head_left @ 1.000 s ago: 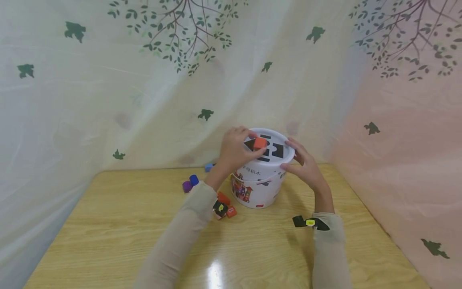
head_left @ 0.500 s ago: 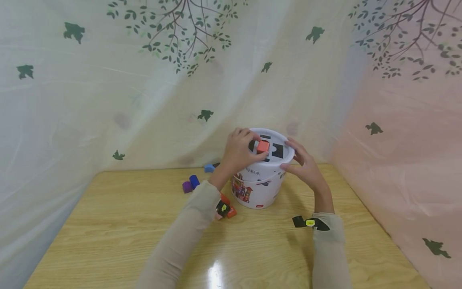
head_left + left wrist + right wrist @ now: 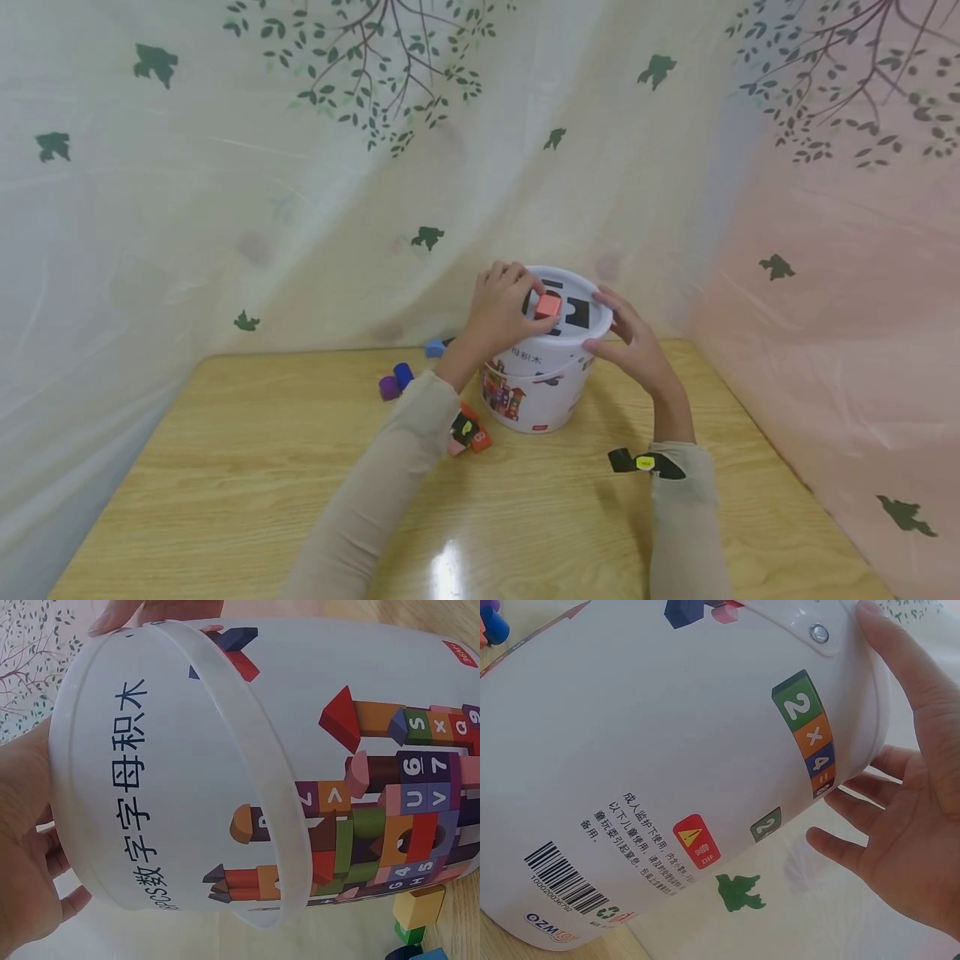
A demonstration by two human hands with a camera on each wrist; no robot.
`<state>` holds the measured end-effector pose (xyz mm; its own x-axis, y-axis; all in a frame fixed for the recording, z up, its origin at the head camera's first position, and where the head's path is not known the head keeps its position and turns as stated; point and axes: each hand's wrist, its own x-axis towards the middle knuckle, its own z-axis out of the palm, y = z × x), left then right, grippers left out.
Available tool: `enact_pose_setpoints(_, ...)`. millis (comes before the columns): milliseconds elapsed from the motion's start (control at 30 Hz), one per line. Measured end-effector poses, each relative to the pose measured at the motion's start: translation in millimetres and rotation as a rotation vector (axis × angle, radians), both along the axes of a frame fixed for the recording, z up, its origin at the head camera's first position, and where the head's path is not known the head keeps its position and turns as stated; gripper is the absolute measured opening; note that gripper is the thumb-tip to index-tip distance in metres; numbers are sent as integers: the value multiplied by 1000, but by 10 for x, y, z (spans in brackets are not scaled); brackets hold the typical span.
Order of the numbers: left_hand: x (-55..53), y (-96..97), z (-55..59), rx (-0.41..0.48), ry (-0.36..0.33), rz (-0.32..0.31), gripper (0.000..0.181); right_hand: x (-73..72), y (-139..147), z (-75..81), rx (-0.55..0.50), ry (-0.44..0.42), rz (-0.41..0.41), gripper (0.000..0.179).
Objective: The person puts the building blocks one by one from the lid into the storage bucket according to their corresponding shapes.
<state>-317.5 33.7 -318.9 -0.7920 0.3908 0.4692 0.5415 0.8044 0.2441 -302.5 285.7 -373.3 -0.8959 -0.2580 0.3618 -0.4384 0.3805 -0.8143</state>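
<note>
A white bucket [image 3: 536,400] printed with toy blocks stands upright on the table, its swing handle [image 3: 277,795] hanging down its side. Its white lid [image 3: 596,321] has black shaped openings. My left hand [image 3: 498,308] pinches a red cube block [image 3: 548,306] between thumb and forefinger, right at the lid's middle. The block is hidden in the left wrist view, where that hand [image 3: 22,832] shows behind the rim. With thumb in front and fingers behind, my right hand [image 3: 633,346] grips the bucket's right side at the rim; the right wrist view shows this hand [image 3: 907,817] beside the printed wall.
Left of the bucket lie a purple block [image 3: 389,387], a dark blue block [image 3: 403,375] and a light blue block [image 3: 434,348]. Orange blocks [image 3: 481,439] lie near its base, partly behind the left wrist strap. A patterned cloth [image 3: 337,208] hangs behind the table [image 3: 247,467].
My left hand has moved slightly right with the red block, from the lid's left part to its middle, and now seems nearly still. The right hand and bucket have stayed put.
</note>
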Motion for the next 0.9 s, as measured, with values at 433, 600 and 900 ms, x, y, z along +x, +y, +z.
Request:
enact_pose_setpoints(433,25,20,14,-23,-37,49,48,14,-12,8,-8,-7,0,78)
enact_pose_setpoints(600,33,24,17,-16,-60,59,48,3,-2,-8,-4,-3,0,78)
enact_pose_setpoints(900,27,28,30,-37,-76,76,48,-22,1,-25,-6,-14,-2,79)
